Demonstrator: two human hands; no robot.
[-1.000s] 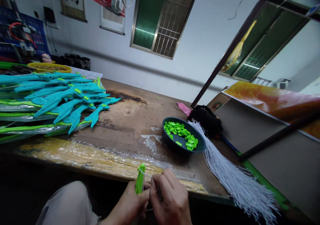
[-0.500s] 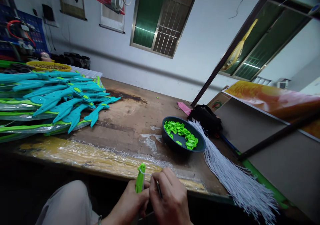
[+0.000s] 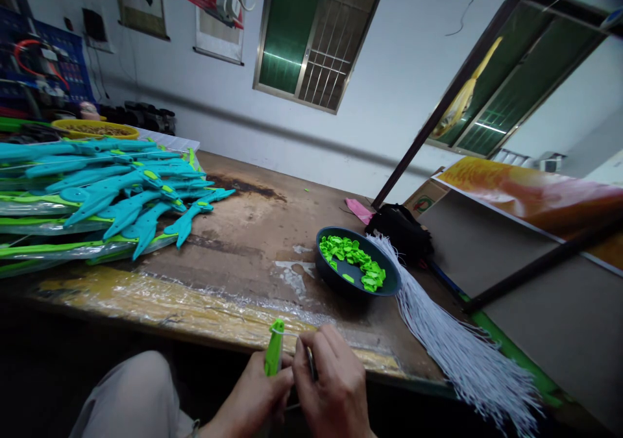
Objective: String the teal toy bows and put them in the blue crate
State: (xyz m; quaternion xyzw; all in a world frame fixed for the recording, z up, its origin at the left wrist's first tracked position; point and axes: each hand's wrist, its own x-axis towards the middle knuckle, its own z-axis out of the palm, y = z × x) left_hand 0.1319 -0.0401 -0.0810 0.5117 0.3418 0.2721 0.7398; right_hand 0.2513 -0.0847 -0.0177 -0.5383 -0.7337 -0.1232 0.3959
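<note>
My left hand is closed around a long bright green plastic piece, whose narrow tip points up and away from me. A thin white string runs from that tip across to my right hand. The fingers of my right hand pinch the string, and a thin dark rod-like thing shows between them, too little visible to name. Both hands are close together just off the near edge of the table. The lower end of the green piece is hidden by my left hand.
On the table stands a dark bowl of small green pieces. White strings lie right of it, over the edge. Turquoise-and-green plastic parts are piled at left, before a yellow tray. A dark metal post rises at right.
My right hand has shifted slightly to the right, away from the green piece. The string between the tip and my fingers now looks straighter. My left hand has barely moved.
</note>
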